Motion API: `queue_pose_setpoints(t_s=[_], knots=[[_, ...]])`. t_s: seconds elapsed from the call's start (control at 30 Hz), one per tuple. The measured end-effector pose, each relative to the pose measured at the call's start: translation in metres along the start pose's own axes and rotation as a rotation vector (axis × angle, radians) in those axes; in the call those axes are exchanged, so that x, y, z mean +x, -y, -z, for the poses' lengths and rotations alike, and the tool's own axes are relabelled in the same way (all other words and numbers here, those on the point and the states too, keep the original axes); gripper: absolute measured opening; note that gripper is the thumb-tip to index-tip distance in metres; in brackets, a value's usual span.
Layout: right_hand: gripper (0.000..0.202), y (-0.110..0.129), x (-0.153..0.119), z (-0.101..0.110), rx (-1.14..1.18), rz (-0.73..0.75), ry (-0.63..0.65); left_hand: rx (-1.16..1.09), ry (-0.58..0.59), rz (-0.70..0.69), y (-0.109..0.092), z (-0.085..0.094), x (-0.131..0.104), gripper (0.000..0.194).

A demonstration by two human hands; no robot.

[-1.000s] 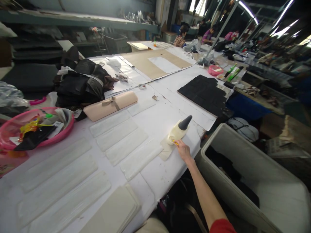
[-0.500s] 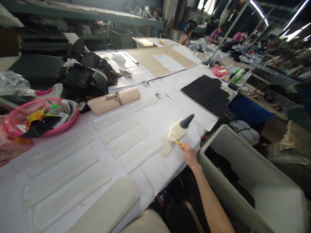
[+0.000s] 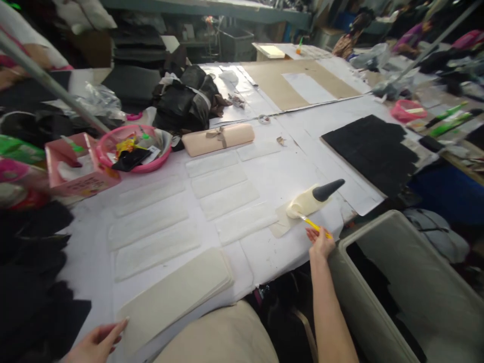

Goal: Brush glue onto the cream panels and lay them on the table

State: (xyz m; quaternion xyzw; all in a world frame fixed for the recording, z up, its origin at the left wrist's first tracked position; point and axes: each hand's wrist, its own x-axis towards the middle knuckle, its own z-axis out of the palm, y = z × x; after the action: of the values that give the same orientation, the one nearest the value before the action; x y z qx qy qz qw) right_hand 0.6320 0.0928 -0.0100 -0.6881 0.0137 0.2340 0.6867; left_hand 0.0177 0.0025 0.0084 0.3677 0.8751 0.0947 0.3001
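My right hand [image 3: 322,243] is closed around a yellow-handled brush [image 3: 313,224]. The brush's tip dips into the opening of a cream plastic container [image 3: 307,200] with a dark grey, horn-shaped end [image 3: 328,189]. A beige piece [image 3: 280,222] lies partly under that container. At the lower left, my left hand [image 3: 99,343] pinches the near left edge of a stack of off-white rectangular panels [image 3: 177,300]. How many panels its fingers hold cannot be made out. Several whitish, glossy strips [image 3: 157,249] lie in rows on the white table covering [image 3: 260,257].
Pink basin [image 3: 159,162] and pink box [image 3: 85,184] stand at the left, near a peach roll tied with a ribbon [image 3: 196,143]. Black sheets [image 3: 368,151] lie at the right. A large grey bin [image 3: 350,244] adjoins the table's right side. A slanting pole [image 3: 49,75] crosses the upper left.
My left hand has come into view at the panel stack. My right hand still holds the brush at the container, its fingers now more spread. The view has swung left.
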Motion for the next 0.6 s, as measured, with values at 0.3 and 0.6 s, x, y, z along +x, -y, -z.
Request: queue_pose_setpoints(t_s=[0.3, 0.6], knots=[[0.019, -0.008, -0.031, 0.046, 0.113, -0.077, -0.026, -0.037, -0.02, 0.014, 0.005, -0.006, -0.004, 0.052], [0.035, -0.039, -0.165, -0.018, 0.158, -0.294, 0.5, -0.221, -0.025, -0.11, 0.017, -0.018, -0.005, 0.049]])
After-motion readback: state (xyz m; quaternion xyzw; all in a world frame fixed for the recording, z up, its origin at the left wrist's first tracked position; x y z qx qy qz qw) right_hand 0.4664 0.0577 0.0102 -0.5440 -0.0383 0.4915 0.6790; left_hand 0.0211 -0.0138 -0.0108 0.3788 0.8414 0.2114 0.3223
